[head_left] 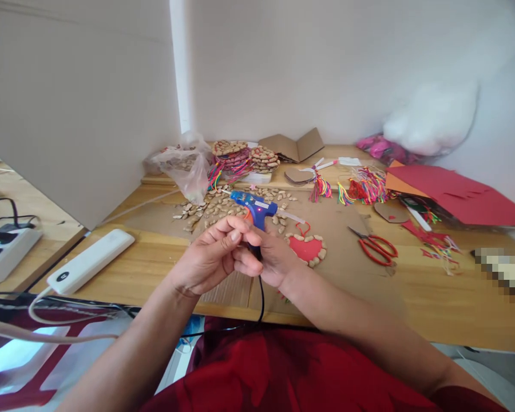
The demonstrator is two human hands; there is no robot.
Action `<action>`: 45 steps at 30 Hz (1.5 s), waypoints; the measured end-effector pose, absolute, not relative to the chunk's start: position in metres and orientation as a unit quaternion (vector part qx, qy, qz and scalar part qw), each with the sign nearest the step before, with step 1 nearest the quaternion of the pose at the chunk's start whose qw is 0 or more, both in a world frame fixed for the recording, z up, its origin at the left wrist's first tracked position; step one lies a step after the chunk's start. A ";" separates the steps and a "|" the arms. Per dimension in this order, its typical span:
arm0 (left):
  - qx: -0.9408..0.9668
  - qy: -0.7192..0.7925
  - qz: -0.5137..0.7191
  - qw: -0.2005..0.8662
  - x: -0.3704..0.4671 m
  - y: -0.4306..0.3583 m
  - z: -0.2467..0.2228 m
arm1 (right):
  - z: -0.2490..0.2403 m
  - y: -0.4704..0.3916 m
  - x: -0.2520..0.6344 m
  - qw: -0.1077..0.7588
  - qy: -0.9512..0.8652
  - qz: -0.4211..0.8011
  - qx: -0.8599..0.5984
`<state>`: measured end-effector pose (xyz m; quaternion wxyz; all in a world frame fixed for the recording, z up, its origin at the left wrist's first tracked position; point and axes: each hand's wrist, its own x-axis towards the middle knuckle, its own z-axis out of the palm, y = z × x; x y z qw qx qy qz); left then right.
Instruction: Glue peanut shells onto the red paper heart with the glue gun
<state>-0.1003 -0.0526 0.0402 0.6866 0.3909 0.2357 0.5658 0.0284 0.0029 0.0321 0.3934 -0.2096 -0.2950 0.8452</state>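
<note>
A blue glue gun (261, 210) with a small red light is held upright in my right hand (271, 257), its nozzle pointing left and a clear glue stick showing at its rear. My left hand (212, 254) meets the right one at the gun's handle, thumb and fingers pressed together; what they pinch, if anything, is too small to tell. Just right of my hands lies a red heart (305, 248) edged with peanut shells, with a red cord loop at its top. Loose peanut shells (214, 213) are scattered on the cardboard behind my hands.
Red-handled scissors (376, 247) lie right of the heart. At the back are a plastic bag (189, 163), stacked shell pieces (264, 158), colourful tassels (364, 184) and folded cardboard (298, 146). Red sheets (459, 194) lie at the right; a white power strip (92, 260) is at the left.
</note>
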 end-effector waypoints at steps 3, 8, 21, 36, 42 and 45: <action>0.365 0.265 0.580 0.678 -0.104 -0.054 0.031 | 0.029 0.006 0.027 0.374 -0.255 0.870 -0.196; 0.319 0.319 0.623 0.639 -0.101 -0.058 0.023 | 0.025 0.006 0.024 0.408 -0.249 0.848 -0.230; 0.181 0.426 0.693 0.554 -0.082 -0.063 0.026 | 0.023 0.001 0.027 0.469 -0.293 0.792 -0.258; 0.155 0.406 0.690 0.579 -0.085 -0.065 0.018 | 0.024 -0.003 0.025 0.511 -0.357 0.742 -0.246; 0.196 0.403 0.656 0.607 -0.118 -0.078 0.031 | 0.024 0.004 0.028 0.514 -0.352 0.738 -0.259; 0.233 0.433 0.678 0.547 -0.150 -0.093 0.043 | 0.022 0.008 0.029 0.519 -0.344 0.740 -0.255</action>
